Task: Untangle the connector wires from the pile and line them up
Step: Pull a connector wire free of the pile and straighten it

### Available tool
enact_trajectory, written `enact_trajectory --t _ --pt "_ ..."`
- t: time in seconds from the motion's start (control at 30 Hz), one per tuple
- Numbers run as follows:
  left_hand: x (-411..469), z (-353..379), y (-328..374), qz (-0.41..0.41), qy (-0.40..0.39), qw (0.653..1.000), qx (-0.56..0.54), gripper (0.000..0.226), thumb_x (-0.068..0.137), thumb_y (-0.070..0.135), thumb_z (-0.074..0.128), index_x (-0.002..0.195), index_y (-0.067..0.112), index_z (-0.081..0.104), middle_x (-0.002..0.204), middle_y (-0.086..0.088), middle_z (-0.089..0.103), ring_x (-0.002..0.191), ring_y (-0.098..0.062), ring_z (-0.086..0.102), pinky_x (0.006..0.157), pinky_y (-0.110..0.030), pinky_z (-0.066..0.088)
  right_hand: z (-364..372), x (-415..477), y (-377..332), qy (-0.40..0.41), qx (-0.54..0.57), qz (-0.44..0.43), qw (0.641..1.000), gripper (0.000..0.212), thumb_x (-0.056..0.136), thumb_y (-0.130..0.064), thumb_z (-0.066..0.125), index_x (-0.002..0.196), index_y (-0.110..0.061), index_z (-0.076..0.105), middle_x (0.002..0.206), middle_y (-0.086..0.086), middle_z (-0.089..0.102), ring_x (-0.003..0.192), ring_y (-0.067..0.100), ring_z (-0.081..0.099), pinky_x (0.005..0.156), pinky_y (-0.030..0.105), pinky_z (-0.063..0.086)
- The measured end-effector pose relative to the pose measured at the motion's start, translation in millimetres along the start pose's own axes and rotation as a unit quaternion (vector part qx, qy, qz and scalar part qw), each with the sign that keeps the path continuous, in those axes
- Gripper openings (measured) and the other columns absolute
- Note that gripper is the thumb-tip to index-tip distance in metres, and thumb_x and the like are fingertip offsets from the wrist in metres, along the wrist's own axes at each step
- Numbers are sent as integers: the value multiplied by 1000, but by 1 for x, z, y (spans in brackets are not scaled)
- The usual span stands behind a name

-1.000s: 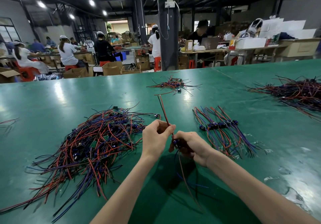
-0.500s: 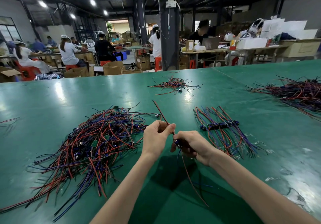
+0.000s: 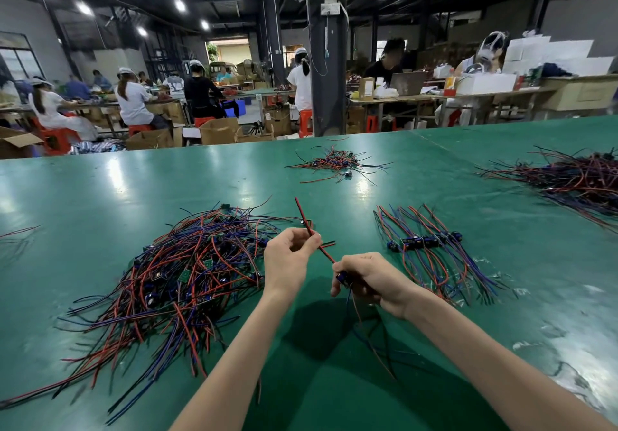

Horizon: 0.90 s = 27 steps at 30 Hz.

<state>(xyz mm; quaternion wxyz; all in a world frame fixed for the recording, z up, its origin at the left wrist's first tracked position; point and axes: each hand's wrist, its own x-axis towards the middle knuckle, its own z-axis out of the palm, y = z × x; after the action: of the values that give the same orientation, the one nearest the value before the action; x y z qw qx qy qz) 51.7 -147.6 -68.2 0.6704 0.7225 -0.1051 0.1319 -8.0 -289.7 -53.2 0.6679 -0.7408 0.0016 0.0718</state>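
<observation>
While the left hand pinches a red-and-black wire between thumb and curled fingers, the right hand grips it lower down, fingers closed round the blue connector, and thin leads hang from that fist toward the green tabletop. The wire is held in the air above the tabletop, between the two hands, its free end slanting up and away to the left. Just left of the hands lies the tangled pile of red, blue and black wires, spread wide, with small green boards and blue connectors among them; its nearest strands reach close to the left wrist. Near the right hand lies the sorted row, connectors side by side in a line and leads fanned out both ways. Farther off sit a small heap at mid-tabletop and a large heap at the right edge, and a few strands show at the left edge. Beyond the tabletop stands a dark pillar, with people seated at benches among cardboard boxes.
</observation>
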Motion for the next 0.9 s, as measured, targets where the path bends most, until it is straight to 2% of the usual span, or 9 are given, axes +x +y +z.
enact_trajectory --t 0.13,0.3,0.43,0.5,0.6,0.73,0.8,0.9 --pt "1 0 -5 -1 -4 1000 24 11 80 15 75 74 20 67 75 -1 72 69 -9 64 70 -17 51 -1 -1 -1 -14 -9 12 1000 31 89 -14 51 60 -9 61 58 3 67 32 5 24 30 12 14" --pt "3 -2 -6 -36 17 998 -54 9 80 11 74 76 16 68 70 4 70 63 -3 62 63 -13 49 -5 -2 -1 -40 -15 41 998 28 89 -16 51 63 -10 62 61 3 68 33 5 24 30 14 13" --pt "5 -4 -8 -51 23 997 -51 11 83 13 71 75 15 64 69 4 67 64 -5 59 61 -14 48 -2 1 2 -46 -26 28 998 27 86 -15 54 61 -14 63 65 8 69 50 13 32 40 21 17" --pt "5 -4 -8 -53 15 998 -42 12 84 15 71 75 14 62 71 2 66 66 -7 59 64 -19 49 -1 1 3 -51 -26 21 998 25 86 -14 55 63 -14 63 64 9 69 55 16 33 41 20 20" --pt "5 -4 -8 -50 9 998 -38 12 84 16 71 75 13 63 71 1 67 64 -4 61 67 -21 49 -2 1 3 -51 -23 17 998 25 87 -13 55 63 -14 63 64 9 69 54 16 33 38 17 20" --pt "6 -6 -3 -43 27 996 -76 5 84 12 71 79 14 68 71 4 70 65 -4 62 67 -18 52 -3 0 3 -61 -24 13 998 29 87 -13 55 59 -14 63 64 9 69 54 16 30 41 21 18" --pt "9 -9 0 -49 48 991 -113 5 84 10 69 81 13 68 70 4 71 62 -4 61 64 -15 51 -3 -1 2 -80 -28 12 996 31 87 -12 54 57 -12 64 62 8 68 50 13 30 40 19 17" --pt "12 -14 -1 -62 70 990 -104 6 83 14 71 82 10 66 73 -2 68 59 -6 58 65 -17 51 -1 -3 0 -90 -39 6 995 30 89 -11 52 61 -8 61 59 5 66 40 8 29 36 15 20"
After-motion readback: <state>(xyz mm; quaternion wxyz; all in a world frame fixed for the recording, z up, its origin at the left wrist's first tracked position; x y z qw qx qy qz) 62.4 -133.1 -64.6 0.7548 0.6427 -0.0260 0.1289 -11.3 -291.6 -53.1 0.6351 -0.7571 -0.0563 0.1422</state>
